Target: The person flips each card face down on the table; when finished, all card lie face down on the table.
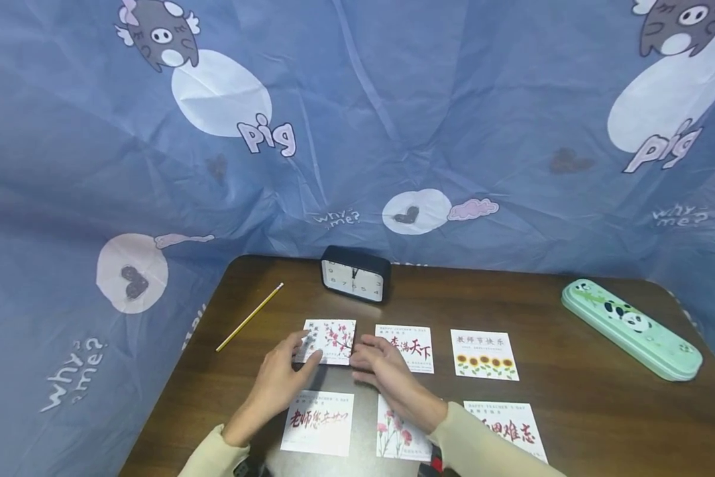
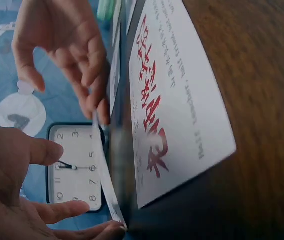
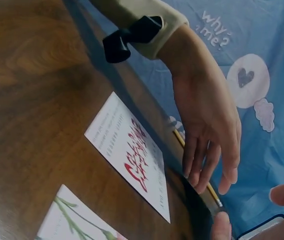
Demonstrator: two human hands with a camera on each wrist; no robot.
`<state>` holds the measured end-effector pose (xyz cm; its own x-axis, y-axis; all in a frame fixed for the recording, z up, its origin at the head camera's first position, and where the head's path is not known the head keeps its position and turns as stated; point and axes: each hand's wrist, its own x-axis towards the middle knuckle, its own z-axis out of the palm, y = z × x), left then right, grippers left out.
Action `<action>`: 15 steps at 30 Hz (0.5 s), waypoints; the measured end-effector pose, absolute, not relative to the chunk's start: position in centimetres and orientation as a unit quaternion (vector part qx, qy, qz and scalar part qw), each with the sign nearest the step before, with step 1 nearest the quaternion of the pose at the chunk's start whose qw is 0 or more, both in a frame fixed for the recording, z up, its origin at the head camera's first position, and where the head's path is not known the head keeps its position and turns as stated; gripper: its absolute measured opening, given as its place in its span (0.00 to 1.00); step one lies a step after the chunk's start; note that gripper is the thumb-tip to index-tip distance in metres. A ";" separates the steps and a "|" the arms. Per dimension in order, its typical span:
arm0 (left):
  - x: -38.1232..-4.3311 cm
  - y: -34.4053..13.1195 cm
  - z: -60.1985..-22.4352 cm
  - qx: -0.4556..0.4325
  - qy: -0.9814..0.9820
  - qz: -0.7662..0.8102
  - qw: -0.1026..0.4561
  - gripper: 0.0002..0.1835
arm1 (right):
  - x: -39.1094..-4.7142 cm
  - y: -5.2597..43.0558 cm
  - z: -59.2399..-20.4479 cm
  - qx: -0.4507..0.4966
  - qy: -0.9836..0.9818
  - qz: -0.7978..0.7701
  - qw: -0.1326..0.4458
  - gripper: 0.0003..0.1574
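Observation:
Between both hands lies a white card (image 1: 335, 339) with pink blossoms; the left wrist view catches it nearly edge-on. My left hand (image 1: 285, 370) is at its left edge, fingertips touching, fingers loosely extended. At the card's right edge are the fingertips of my right hand (image 1: 387, 372), its fingers nearly straight. A card with red lettering (image 1: 407, 338) is partly behind the right hand, and a card with pink carnations (image 1: 395, 437) lies partly under its wrist. Nearest the left wrist is another red-lettered card (image 1: 318, 424), also large in the left wrist view.
A black desk clock (image 1: 354, 273) stands at the back of the brown table (image 1: 452, 298). A yellow pencil (image 1: 250, 317) lies left. On the right are a sunflower card (image 1: 485, 356), a red-lettered card (image 1: 524, 430) and a green panda pencil case (image 1: 631, 328). Blue cloth (image 1: 345, 132) hangs behind.

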<state>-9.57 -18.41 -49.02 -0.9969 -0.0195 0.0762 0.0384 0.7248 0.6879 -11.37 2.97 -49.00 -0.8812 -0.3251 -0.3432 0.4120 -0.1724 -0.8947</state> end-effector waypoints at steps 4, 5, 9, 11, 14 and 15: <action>-9.6 -17.7 -48.9 -0.010 -0.943 -0.331 0.035 0.30 | -12.1 2.9 -49.0 0.042 0.597 -0.766 0.237 0.38; -9.6 -17.6 -48.8 -0.008 -0.945 -0.326 0.033 0.31 | -12.3 2.8 -49.0 0.040 0.597 -0.765 0.237 0.37; -9.6 -16.9 -48.6 0.004 -0.948 -0.316 0.026 0.35 | -13.0 2.5 -49.2 0.022 0.595 -0.767 0.240 0.30; -9.5 -16.6 -48.4 0.007 -0.949 -0.314 0.022 0.36 | -13.3 2.3 -49.3 0.012 0.594 -0.768 0.239 0.27; -9.4 -16.3 -48.2 0.005 -0.949 -0.315 0.020 0.36 | -13.7 1.9 -49.4 0.007 0.593 -0.770 0.235 0.24; -9.4 -16.2 -48.2 0.005 -0.948 -0.317 0.020 0.36 | -13.8 1.8 -49.4 0.006 0.594 -0.770 0.233 0.23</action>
